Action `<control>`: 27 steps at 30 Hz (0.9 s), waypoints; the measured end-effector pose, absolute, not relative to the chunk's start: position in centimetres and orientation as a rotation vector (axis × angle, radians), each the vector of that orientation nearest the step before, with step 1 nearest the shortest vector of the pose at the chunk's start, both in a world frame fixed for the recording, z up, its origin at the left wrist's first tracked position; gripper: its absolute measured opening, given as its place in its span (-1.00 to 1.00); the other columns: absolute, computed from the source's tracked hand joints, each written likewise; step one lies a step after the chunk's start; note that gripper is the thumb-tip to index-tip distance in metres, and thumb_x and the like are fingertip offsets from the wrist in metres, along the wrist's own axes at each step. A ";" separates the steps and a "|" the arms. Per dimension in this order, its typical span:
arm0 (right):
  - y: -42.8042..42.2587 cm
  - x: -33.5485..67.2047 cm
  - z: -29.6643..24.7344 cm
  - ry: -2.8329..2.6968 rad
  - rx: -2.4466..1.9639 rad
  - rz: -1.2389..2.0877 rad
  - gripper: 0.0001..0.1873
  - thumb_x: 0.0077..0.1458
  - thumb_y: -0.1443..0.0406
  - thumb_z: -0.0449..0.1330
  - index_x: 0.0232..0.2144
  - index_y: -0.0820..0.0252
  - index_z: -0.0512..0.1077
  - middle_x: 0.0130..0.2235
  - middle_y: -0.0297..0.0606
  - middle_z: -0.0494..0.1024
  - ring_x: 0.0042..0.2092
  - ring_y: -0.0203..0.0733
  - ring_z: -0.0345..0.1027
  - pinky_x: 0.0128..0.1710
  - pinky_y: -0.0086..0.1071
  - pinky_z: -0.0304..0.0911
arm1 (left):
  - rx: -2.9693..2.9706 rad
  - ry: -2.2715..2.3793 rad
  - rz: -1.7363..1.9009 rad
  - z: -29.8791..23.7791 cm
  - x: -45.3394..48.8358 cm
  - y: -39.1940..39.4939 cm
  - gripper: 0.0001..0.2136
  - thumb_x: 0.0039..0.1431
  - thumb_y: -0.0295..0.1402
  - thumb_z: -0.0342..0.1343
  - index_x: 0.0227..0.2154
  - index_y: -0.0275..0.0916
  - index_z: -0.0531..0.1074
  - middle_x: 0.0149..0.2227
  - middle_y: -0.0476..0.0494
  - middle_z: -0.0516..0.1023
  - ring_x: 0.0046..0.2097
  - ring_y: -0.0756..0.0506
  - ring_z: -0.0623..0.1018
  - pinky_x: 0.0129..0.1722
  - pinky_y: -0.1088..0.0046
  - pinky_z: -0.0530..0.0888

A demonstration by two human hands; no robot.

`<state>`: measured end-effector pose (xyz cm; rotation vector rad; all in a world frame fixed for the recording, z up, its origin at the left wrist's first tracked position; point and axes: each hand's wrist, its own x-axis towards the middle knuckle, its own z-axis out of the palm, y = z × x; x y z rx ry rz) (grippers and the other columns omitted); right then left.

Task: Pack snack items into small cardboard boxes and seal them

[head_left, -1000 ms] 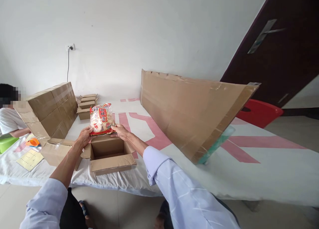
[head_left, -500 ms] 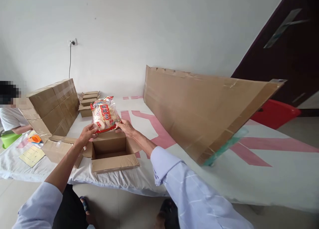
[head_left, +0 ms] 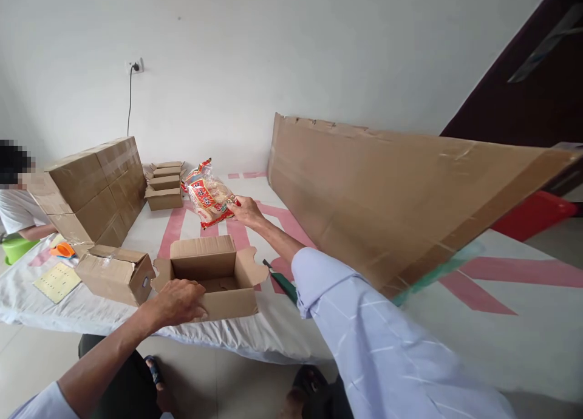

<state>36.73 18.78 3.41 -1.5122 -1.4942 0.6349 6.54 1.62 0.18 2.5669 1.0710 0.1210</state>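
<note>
My right hand [head_left: 246, 212] grips a clear and red snack bag [head_left: 209, 195] by its lower right corner, holding it tilted above the table behind an open cardboard box [head_left: 230, 303]. Pale round pieces like rice crackers show through the plastic. My left hand [head_left: 180, 302] is closed over the front left edge of that box, its fingers bent on the front flap. The box's flaps stand apart and I see only bare cardboard inside. Just left of it sits a smaller carton [head_left: 113, 273] with a taped top.
Stacked sealed cartons [head_left: 95, 188] stand at the left, with open boxes [head_left: 164, 194] behind. A large cardboard sheet [head_left: 387, 194] leans at the right. A dark green object [head_left: 283, 283] lies partly under my right sleeve. An orange item [head_left: 62, 249], a yellow sheet [head_left: 57, 282] and another person [head_left: 20, 209] are left.
My left hand has let go of the snack bag and come down onto the box's front edge. The bag, now in my right hand alone, has tilted and shifted slightly right.
</note>
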 end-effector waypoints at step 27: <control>36.6 21.7 3.6 -2.059 -1.714 0.376 -0.65 0.35 0.32 0.30 0.14 0.21 0.64 0.12 0.08 0.71 0.17 0.12 0.56 0.12 -0.23 0.40 | 2.610 1.732 -0.138 5.0 -7.5 22.8 -0.90 0.20 -0.43 0.24 -0.41 -0.09 0.55 -0.34 -0.17 0.71 -0.21 -0.28 0.67 -0.26 0.38 0.33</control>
